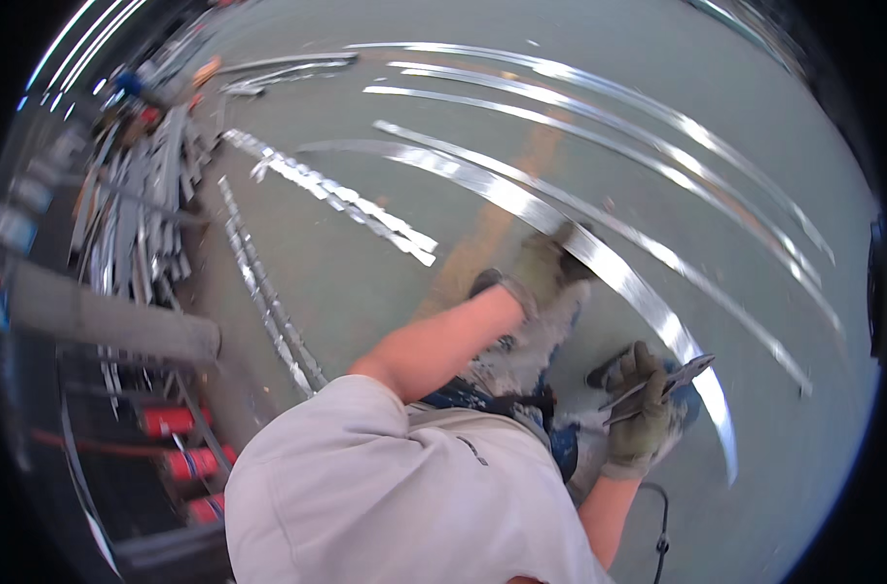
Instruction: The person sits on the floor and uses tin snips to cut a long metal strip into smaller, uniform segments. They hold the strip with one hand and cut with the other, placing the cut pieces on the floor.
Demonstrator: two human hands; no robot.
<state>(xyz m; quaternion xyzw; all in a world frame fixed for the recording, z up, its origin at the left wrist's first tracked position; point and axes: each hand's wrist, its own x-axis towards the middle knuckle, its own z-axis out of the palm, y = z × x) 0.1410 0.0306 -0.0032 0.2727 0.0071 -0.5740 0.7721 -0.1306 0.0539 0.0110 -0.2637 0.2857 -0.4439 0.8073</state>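
Observation:
A long, wide strip of shiny sheet metal [521, 202] curves across the middle, passing in front of my bent legs. My left hand [545, 271], in a drab work glove, is closed on the near edge of this strip; some of its fingers are blurred or hidden. Farther right, my gloved right hand [640, 423] grips a pair of pliers [691, 371] by the handles. Their dark jaws point to the right and overlap the strip near its right end. Whether the jaws touch the metal I cannot tell.
Beyond lie several long, narrow metal strips [657, 261]. Crimped silver lengths [336, 190] rest on the floor to the left. A heap of metal profiles [146, 204], a thick grey post [112, 311] and red containers [195, 462] stand far left. A black cable [664, 535] trails at lower right.

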